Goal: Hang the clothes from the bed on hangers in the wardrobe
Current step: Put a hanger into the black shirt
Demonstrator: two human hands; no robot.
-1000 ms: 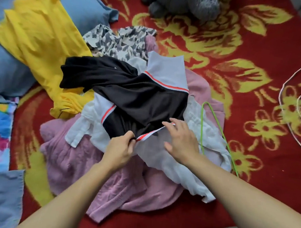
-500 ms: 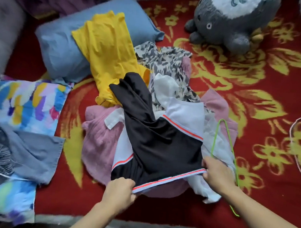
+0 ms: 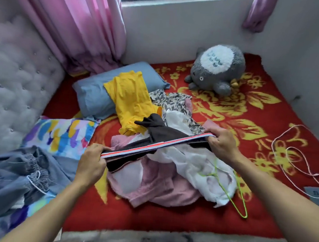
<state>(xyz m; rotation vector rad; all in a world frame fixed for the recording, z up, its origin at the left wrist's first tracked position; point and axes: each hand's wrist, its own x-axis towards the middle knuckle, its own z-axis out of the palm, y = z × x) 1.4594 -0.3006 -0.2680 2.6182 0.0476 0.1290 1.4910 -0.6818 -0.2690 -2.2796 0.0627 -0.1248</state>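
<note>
A black garment [image 3: 161, 132] with a grey and orange striped hem is stretched in the air above the clothes pile. My left hand [image 3: 92, 162] grips the hem's left end, and my right hand [image 3: 221, 144] grips its right end. Below lie a pink garment [image 3: 158, 185], a white garment [image 3: 195, 163], a patterned grey one [image 3: 174, 102] and a yellow one [image 3: 129, 98]. A green wire hanger [image 3: 234, 188] lies on the white garment, to the right of the pile.
The bed has a red and yellow floral blanket [image 3: 233, 116]. A blue pillow [image 3: 93, 95] and a colourful pillow [image 3: 62, 135] lie at left, with blue-grey clothing [image 3: 13, 177] near the tufted headboard [image 3: 12, 79]. A grey plush toy [image 3: 216, 69] sits at the back. A white cable [image 3: 288, 152] lies at right.
Both hands have lifted the black garment off the pile and drawn its striped hem taut between them. The view has pulled back, now showing the window, curtain and headboard.
</note>
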